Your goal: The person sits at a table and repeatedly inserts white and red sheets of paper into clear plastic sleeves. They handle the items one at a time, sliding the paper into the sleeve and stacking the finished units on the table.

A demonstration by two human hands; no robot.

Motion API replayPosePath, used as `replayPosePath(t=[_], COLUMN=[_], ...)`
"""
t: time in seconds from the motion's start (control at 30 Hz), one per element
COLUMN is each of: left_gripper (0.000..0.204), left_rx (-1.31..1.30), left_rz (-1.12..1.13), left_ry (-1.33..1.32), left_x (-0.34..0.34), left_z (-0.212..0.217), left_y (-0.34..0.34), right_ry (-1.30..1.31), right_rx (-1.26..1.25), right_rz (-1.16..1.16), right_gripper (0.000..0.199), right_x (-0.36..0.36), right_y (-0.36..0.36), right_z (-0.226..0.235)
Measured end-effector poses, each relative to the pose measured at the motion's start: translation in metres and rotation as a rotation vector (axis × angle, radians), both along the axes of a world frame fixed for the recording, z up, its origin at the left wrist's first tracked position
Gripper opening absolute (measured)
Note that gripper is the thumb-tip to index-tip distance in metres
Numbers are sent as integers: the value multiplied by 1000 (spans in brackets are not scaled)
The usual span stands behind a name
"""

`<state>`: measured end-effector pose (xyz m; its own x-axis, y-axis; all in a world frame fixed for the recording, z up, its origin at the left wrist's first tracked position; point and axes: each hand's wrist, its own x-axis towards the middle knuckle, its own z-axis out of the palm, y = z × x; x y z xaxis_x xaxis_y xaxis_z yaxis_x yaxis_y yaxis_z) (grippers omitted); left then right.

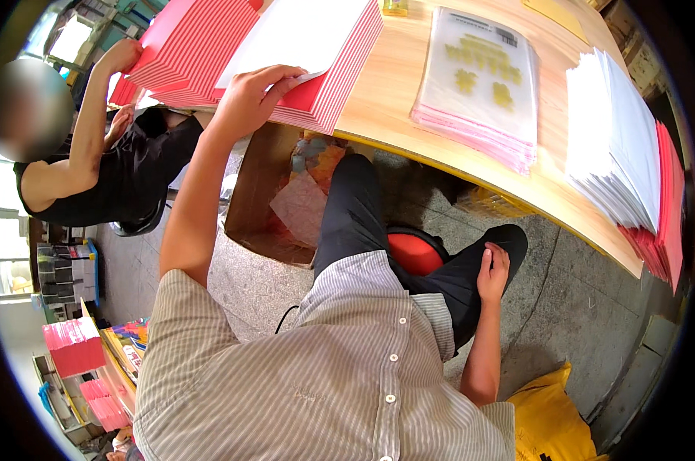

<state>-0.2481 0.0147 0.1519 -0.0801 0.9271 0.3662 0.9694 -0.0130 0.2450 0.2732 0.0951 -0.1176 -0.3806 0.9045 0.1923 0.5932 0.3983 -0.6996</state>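
At the table's near edge, a tall stack of red-and-white folded paper [340,91] has a white sheet [294,34] on top. My left hand [254,100] reaches up to this stack and pinches the sheet's near corner between thumb and fingers. Under the lifted corner a red surface shows. My right hand [494,270] lies on my right knee, fingers loosely stretched, holding nothing. On the table, right of the red-and-white stack, is a pile of clear plastic sleeves [478,92] with yellowish print.
A leaning pile of white sheets [612,142] with red ones [668,207] lies at the table's right. Further left, a seated person [94,165] touches another red-and-white stack [194,58]. Below the table is an open cardboard box [259,184] with paper scraps. A yellow bag [555,419] sits lower right.
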Motion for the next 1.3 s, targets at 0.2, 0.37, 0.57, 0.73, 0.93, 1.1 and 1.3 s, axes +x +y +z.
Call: replayPosePath(t=[0.2, 0.37, 0.57, 0.73, 0.93, 1.1, 1.3], left_gripper=[24, 33, 19, 14, 27, 34, 31], left_rx=[16, 72, 91, 153, 159, 245, 185], left_rz=[45, 30, -8, -15, 131, 164, 165], left_ry=[-10, -126, -8, 19, -69, -125, 254], left_x=[-3, -1, -5, -6, -1, 9, 1], left_z=[1, -3, 0, -10, -15, -16, -21], left_y=[2, 3, 7, 6, 4, 13, 15], right_ry=[-4, -45, -56, -79, -128, -137, -125], right_rx=[-13, -17, -40, -45, -15, 5, 5], right_rz=[-6, 7, -13, -22, -16, -33, -19], right_gripper=[26, 28, 29, 29, 26, 23, 21], right_x=[1, 4, 3, 1, -1, -3, -1], right_y=[0, 2, 2, 2, 3, 1, 2], right_z=[-4, -8, -10, -9, -6, -4, -4])
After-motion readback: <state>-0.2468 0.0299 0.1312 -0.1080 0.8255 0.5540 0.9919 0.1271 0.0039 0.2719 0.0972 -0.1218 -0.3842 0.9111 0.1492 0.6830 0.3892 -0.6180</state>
